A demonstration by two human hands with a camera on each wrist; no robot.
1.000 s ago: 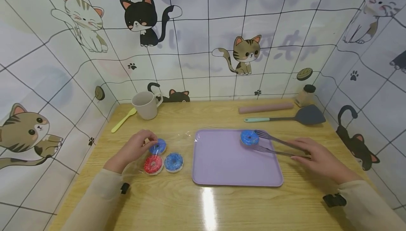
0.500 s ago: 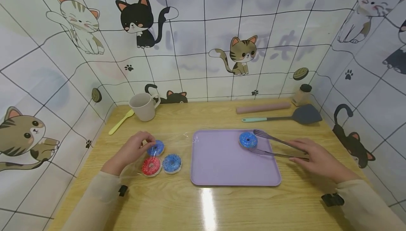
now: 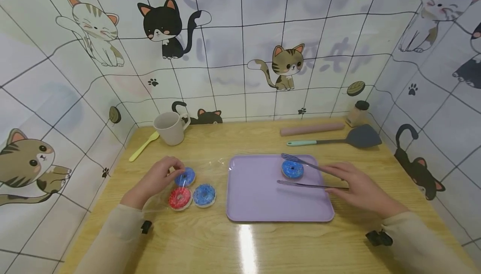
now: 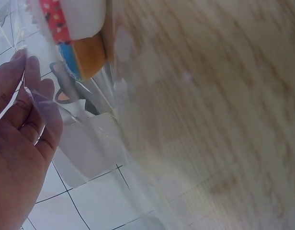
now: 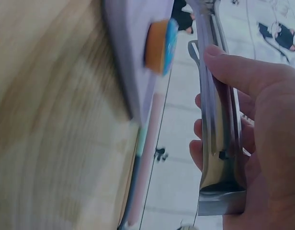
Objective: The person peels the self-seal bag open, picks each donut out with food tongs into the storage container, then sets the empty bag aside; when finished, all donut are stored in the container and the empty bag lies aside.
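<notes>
My left hand [image 3: 159,178] pinches the edge of a clear plastic bag [image 4: 44,103] between thumb and fingers. Through the film I see a blue doughnut [image 3: 185,177] under the fingertips, a red sprinkled doughnut [image 3: 180,199] and a second blue doughnut [image 3: 204,195]. My right hand [image 3: 360,184] grips metal tongs [image 5: 221,143], thumb on one arm and fingers round the other. The tongs' arms are spread above a purple tray [image 3: 259,201], one behind and one in front of a blue-iced doughnut [image 3: 292,168] lying on it.
At the back left stand a grey mug [image 3: 170,128] and a yellow spoon [image 3: 144,146]. A pinkish rolling pin [image 3: 312,129], a dark spatula [image 3: 363,136] with a mint handle and a black-capped jar [image 3: 357,113] lie at the back right. A patterned wall encloses the wooden table [image 3: 199,240].
My right hand has moved left with the tongs, so their tips now reach past the doughnut on the tray. My left hand keeps its place at the bag.
</notes>
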